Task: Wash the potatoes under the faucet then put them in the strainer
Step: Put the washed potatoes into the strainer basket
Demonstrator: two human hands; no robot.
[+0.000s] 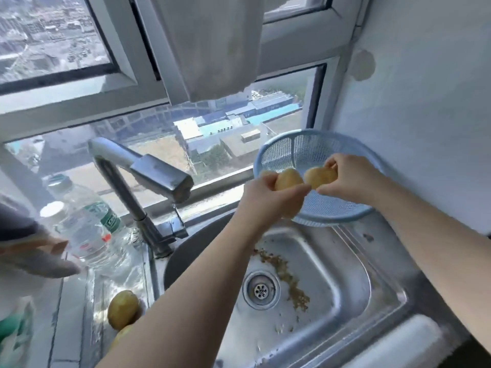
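Note:
My left hand (268, 200) grips a yellow potato (288, 179) and my right hand (350, 179) grips another potato (317, 176). Both potatoes are held side by side over the front rim of the pale blue plastic strainer (305, 147), which is tilted at the sink's back right corner. A further potato (122, 309) lies on the wet drainboard at the left, with part of another one (121, 337) showing just below it beside my left forearm. The steel faucet (162, 173) stands at the sink's back left; no stream of water is visible.
The steel sink (332, 277) holds brown dirt specks around its drain (261, 289). Clear water bottles (87, 224) stand left of the faucet. A cloth (212, 43) hangs from the window frame above. A blurred grey shape (29, 251) sits at the left edge.

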